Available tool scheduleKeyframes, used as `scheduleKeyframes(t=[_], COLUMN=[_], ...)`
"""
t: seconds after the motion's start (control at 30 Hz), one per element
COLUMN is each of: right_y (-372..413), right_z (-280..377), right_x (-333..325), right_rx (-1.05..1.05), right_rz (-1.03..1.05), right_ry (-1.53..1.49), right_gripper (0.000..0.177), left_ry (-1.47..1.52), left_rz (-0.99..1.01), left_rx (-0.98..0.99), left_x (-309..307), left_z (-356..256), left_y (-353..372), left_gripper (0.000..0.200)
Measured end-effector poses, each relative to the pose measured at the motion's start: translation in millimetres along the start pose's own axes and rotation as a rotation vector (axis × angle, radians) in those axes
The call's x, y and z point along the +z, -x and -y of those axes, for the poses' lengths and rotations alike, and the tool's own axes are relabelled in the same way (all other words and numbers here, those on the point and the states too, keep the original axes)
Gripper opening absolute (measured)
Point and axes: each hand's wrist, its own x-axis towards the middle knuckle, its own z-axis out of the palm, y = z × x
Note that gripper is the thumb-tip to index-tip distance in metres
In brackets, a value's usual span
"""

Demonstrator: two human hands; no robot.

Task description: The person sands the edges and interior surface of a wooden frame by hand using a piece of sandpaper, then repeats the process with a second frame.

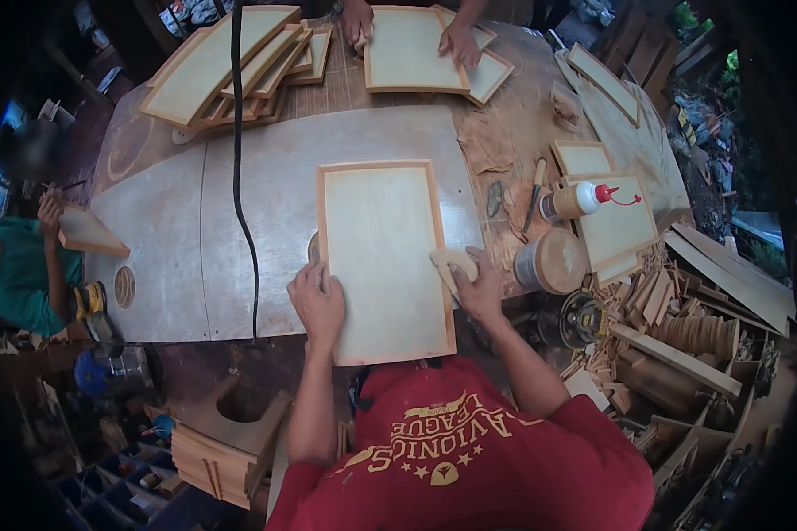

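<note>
- Plywood tray (381, 257), framed, lies flat at tabletop (168, 239) ctr; prob. light, stiff, thin-panelled, best held by its long rims.
- left hand (319, 303): grip open, palm flat on near-left edge.
- right hand (480, 288): grip closed on pale pad (452, 263) at right rim.
- Red shirt (469, 460) reads "AVIONICS LEAGUE".

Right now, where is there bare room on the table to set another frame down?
Bare board lies left of the cable, up to the co-worker's panel. A narrower strip runs between cable and the frame under the left hand. Right of the right hand, which grips a pad, it is crowded: can, glue bottle, scraps. The far end holds stacked frames.
</note>
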Motion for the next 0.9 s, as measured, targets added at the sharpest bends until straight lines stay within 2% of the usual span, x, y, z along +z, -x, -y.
scheduleKeyframes(t=[0.13, 0.23, 0.33, 0.4, 0.5, 0.6, 0.63, 0.73, 0.83, 0.9], right_y=[-6.3, -28.6, -77.7, -116.4, -146.6, -136.9, -123.5, -79.1, -66.3, -66.6], right_z=[2.5, 10.5, 3.4, -2.6, 12.0, -4.1, 8.6, 61.2, 93.8, 127.6], right_x=[22.2, 30.7, 51.5, 71.5, 73.3, 77.3, 75.1, 74.3, 107.4, 129.3], right_rx=[-0.175, -0.022, -0.103, -0.235, -0.148, -0.192, -0.193, -0.005, -0.318, -0.36], right_rz=[-0.102, 0.035, -0.022, -0.195, -0.098, -0.154, -0.186, 0.011, 0.088, 0.155], right_ry=[0.202, 0.329, 0.403, 0.433, 0.383, 0.232, 0.156, -0.014, 0.073, 0.108], right_gripper=[0.05, 0.045, 0.038, 0.034, 0.033, 0.034, 0.036, 0.037, 0.034, 0.035], left_ry=[-0.053, -0.132, -0.133, -0.095, -0.059, -0.022, -0.004, 0.042, 0.093, 0.101], left_rz=[0.032, 0.072, 0.075, 0.072, 0.069, 0.028, 0.021, 0.005, -0.026, -0.035], left_rx=[-0.013, 0.031, 0.048, 0.038, -0.014, -0.004, -0.003, -0.017, -0.024, 0.007], left_x=[3.9, 9.5, 7.8, 7.6, 10.3, 13.8, 13.9, 9.8, 11.9, 9.6], left_z=[-10.9, -3.0, 1.8, 0.8, 5.4, 9.0, 8.6, 10.1, 12.6, 12.5], left_y=[9.0, 8.9, 10.3, 10.1, 9.5, 11.5, 8.5, 11.3, 10.7, 8.9], left_gripper=[0.054, 0.058, 0.056, 0.055, 0.053, 0.05, 0.05, 0.048, 0.049, 0.05])
